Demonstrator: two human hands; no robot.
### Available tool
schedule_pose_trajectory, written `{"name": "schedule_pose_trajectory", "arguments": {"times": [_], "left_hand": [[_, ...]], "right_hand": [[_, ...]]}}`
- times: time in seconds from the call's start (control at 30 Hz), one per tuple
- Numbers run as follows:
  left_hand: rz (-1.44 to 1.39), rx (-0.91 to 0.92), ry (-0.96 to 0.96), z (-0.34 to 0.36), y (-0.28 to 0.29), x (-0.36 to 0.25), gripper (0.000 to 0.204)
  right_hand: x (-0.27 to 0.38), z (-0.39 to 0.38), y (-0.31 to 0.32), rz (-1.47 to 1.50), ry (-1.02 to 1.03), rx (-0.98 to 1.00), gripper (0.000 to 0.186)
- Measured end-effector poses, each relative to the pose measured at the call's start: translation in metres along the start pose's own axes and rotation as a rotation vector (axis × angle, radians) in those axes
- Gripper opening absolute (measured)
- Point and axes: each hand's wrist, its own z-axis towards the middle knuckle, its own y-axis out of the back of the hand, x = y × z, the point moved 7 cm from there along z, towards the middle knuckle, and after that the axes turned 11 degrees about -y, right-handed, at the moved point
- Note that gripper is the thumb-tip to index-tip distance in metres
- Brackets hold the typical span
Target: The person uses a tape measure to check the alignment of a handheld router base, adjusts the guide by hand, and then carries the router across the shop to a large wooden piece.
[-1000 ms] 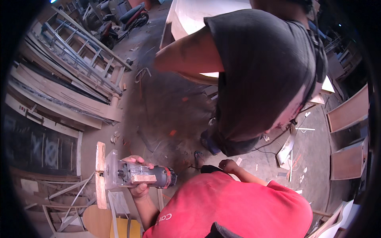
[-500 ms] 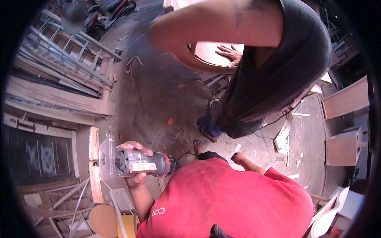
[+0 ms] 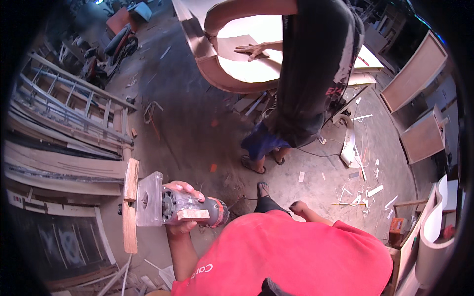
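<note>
My left hand (image 3: 184, 187) is wrapped round a trim router (image 3: 190, 209), its fingers over the top and thumb below. The router has a grey motor body with an orange band and a clear plastic base (image 3: 154, 200) facing left. A long, narrow wooden strip (image 3: 130, 229) stands across that base, with a gap near its middle. A small pale wood block (image 3: 193, 215) sits against the router's body. My right hand (image 3: 298, 207) hangs beside my leg, away from everything, its fingers curled in and nothing showing from them.
Ahead, a co-worker in dark clothes (image 3: 311, 74) leans over a curved wooden piece (image 3: 222, 76), one hand flat on its pale surface. Ladders (image 3: 84, 103) and boards lie stacked at left. Wood scraps and a cable (image 3: 316, 154) litter the floor; curved panels (image 3: 429, 246) stand at right.
The view has shifted: the co-worker now appears higher and smaller, with more floor visible. My left hand still holds the router, now slightly further right in the picture.
</note>
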Motion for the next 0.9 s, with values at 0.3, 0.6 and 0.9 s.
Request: {"name": "schedule_pose_trajectory", "arguments": {"times": [0.3,0.6,0.9], "left_hand": [[-0.025,0.005,0.02,0.0,0.004,-0.005,0.082],[0.002,0.032,0.047,0.014,-0.036,0.026,0.081],[0.042,0.06,0.031,0.035,-0.094,0.065,0.082]], "right_hand": [[-0.05,-0.005,-0.05,0.337,-0.282,0.061,0.026],[-0.026,0.019,-0.01,0.44,-0.22,-0.007,0.032],[-0.124,0.088,0.006,0.502,-0.224,-0.052,0.021]]}}
